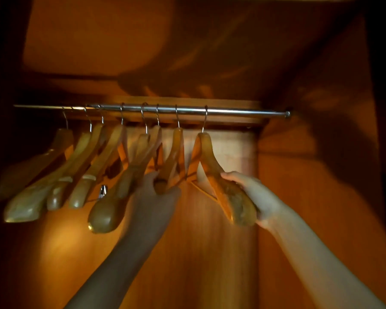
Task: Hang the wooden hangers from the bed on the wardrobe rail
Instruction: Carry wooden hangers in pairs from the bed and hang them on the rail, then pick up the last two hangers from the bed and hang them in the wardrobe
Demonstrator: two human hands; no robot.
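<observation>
A chrome wardrobe rail [243, 112] runs across the dim wooden wardrobe. Several wooden hangers [85, 166] hang from it by metal hooks, crowded toward the left. My right hand [254, 195] grips the near arm of the rightmost hanger [207, 157], whose hook sits over the rail. My left hand [156, 197] reaches up among the hangers and closes its fingers on the lower end of the neighbouring hanger [176, 152], which also hangs from the rail.
The wardrobe's right side wall [310, 175] stands close beside my right forearm. The back panel [210, 253] lies behind the hangers. The right stretch of the rail carries no hangers. A small metal clip [103, 191] dangles among the left hangers.
</observation>
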